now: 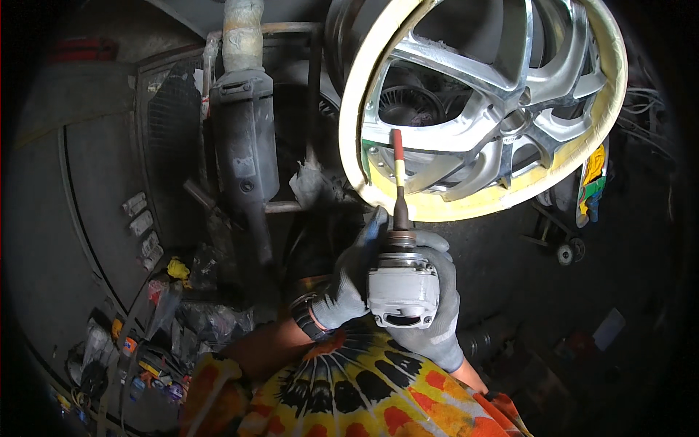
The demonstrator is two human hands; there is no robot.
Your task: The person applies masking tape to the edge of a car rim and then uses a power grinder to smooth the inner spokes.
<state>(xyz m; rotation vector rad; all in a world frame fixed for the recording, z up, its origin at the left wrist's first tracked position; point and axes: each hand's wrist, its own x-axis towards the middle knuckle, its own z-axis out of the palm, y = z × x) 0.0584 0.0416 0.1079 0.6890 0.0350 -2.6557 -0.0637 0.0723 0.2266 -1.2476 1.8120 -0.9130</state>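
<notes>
A silver alloy wheel [491, 116] with broad spokes stood at the upper right of the head view, its outer edge covered by a pale yellow band [466, 209]. The right hand [445, 288], in a grey knit glove, was wrapped around the right side of a compact grey metal power tool [402, 288], fingers curled around its neck. The left hand [348, 280], gloved alike, lay against the tool's other side with one digit pointing up beside the neck; its remaining fingers were hidden, so how tightly they were closed could not be told. A slim bit [400, 171], dark at the base, yellow midway and red at the tip, ran up from the tool and overlapped the wheel's lower left; whether it touched the metal was unclear.

A black wristwatch [309, 318] circled the left wrist, above a bright orange, yellow and black patterned shirt [349, 397]. Left of the wheel stood a long dark grey casing [246, 146] beneath a pale wrapped pipe [242, 36].
</notes>
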